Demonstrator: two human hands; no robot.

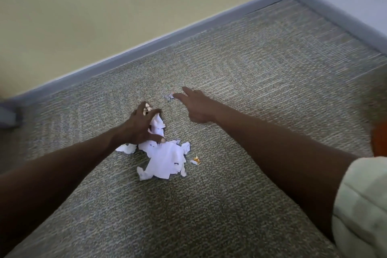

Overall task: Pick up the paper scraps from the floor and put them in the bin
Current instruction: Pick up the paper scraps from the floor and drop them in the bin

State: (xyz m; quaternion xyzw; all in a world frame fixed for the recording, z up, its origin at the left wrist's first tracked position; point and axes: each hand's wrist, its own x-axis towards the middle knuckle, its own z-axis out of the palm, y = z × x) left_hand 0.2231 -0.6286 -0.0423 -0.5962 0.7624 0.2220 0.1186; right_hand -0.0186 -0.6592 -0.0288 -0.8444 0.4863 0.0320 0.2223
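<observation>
A heap of white paper scraps lies on the grey carpet in the middle of the view. My left hand is curled over the heap's far end, fingers closed on several white scraps. My right hand reaches forward with its fingers spread, its fingertips just right of a small crumpled silvery scrap, not holding it. A small yellow-and-white scrap lies just right of the heap. No bin is in view.
The carpet runs to a grey skirting board under a cream wall, with a corner at the far right. A grey object sits at the left edge. Something orange shows at the right edge.
</observation>
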